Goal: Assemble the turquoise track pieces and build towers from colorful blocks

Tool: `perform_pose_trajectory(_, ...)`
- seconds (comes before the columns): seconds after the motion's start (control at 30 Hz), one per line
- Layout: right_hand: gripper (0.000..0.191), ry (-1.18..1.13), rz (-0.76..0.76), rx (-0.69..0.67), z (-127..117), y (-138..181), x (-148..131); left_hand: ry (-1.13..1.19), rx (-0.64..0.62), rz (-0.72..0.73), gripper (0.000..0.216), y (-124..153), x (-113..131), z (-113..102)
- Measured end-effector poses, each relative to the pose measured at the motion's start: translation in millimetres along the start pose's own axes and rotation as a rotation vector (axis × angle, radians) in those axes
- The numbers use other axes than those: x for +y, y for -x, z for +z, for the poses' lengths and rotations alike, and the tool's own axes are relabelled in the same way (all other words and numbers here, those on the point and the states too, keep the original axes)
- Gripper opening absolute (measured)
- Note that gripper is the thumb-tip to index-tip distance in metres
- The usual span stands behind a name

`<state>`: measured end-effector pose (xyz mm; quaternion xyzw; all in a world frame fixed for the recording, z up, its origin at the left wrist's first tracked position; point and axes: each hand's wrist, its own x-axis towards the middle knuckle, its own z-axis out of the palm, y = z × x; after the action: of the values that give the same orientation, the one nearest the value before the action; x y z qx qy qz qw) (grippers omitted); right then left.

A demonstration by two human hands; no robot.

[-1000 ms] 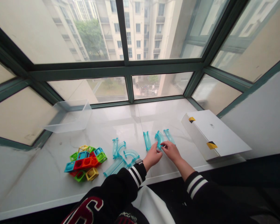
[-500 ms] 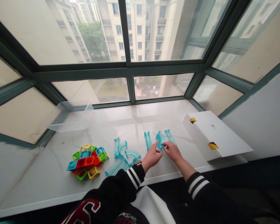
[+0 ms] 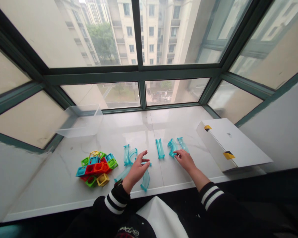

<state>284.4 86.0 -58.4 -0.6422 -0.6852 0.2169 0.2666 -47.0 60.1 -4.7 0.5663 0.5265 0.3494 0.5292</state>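
Teal curved track [image 3: 146,180] — left hand [image 3: 135,172] touching.

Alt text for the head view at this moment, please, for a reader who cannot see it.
A person's right hand touches a curved teal track piece on a marble window sill, while the left hand, fingers spread, is over another curved piece. Colourful blocks lie left, a white box right.

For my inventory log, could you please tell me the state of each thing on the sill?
Clear bin: upright, empty.
White box: closed, lying flat.
Coloured tiles: heaped together.
Straight track: lying alone, untouched.
Curved pair: touched by right hand.
Left hand: open, spread over loose curve.
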Motion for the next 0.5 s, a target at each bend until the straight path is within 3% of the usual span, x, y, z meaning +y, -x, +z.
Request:
perform_pose_trajectory(0.17,0.040,-0.033,-0.060,0.080,-6,21,-2,-0.080,0.139,-0.020,0.060,24,-32,-52)
perform_pose_trajectory(0.3,0.038,-0.104,-0.080,0.106,-2,54,3,-0.123,0.253,-0.028,0.062,50,-48,-85)
perform_pose_trajectory(0.5,0.034,-0.167,-0.037,-0.008,26,87,0,-0.273,0.321,0.009,0.054,87,-70,-104)
